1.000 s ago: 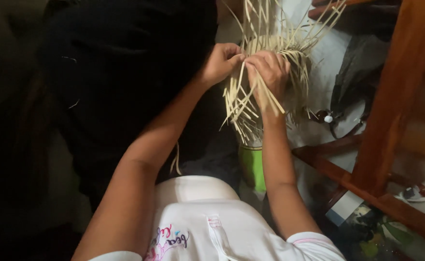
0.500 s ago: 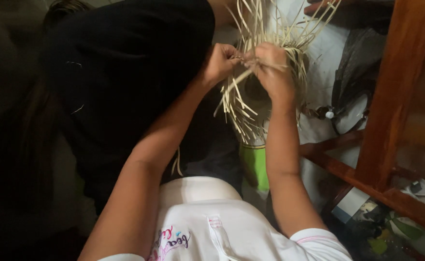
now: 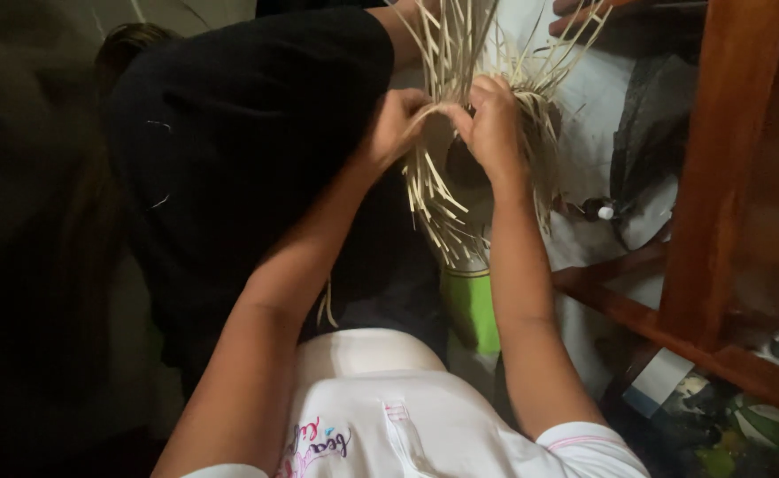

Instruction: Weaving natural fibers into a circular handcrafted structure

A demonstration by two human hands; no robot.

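Head view: left hand (image 3: pixel 396 124) and right hand (image 3: pixel 493 124) meet at top centre, each grip pinched on pale strips of half-woven straw piece (image 3: pixel 460 190). Loose flat ends fan up and down, dark hollow in middle. Green-and-white container (image 3: pixel 471 305) just below; wooden chair frame (image 3: pixel 717 177) to right.

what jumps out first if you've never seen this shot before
Top centre, the left hand and right hand pinch together in a spray of pale straw strips. Beside them on the left looms a person in black; reddish wooden furniture frames the right edge.
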